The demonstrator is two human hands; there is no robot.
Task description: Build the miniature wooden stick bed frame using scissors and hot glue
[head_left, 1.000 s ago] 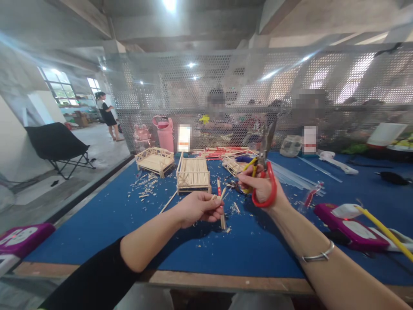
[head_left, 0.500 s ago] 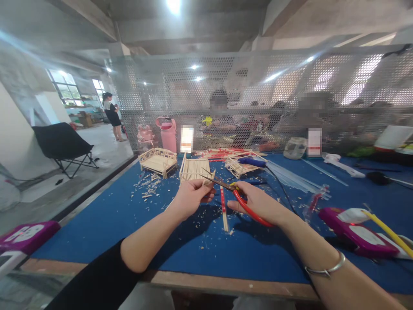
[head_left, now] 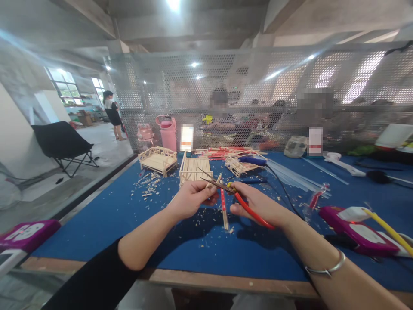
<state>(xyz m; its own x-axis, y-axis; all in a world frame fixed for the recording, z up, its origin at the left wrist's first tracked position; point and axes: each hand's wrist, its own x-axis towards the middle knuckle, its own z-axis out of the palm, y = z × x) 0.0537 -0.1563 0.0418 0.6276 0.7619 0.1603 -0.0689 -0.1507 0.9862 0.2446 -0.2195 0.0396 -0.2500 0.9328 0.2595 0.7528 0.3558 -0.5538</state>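
My right hand [head_left: 250, 201] is closed around the red-handled scissors [head_left: 248, 208], whose blades stand apart and point left. My left hand [head_left: 195, 196] pinches a short wooden stick [head_left: 218, 179] close to the blades. Whether the blades touch the stick I cannot tell. Behind my left hand stands a small slatted frame [head_left: 195, 168] built of wooden sticks. Below the scissors lies a bundle of sticks with a red wrap [head_left: 223, 204], partly hidden at its top.
A miniature stick bench [head_left: 158, 160] stands left, another stick model [head_left: 237, 167] right under a blue glue gun [head_left: 253, 160]. Behind lie red-tipped sticks [head_left: 222, 152], a pink bottle [head_left: 167, 134] and a mesh partition [head_left: 180, 94]. Clear glue sticks [head_left: 292, 174] and a purple device [head_left: 358, 232] are right.
The stick in my left hand has turned more upright, its tip now further right. The scissors have shifted very slightly, still held open. The stick models have stayed in place.
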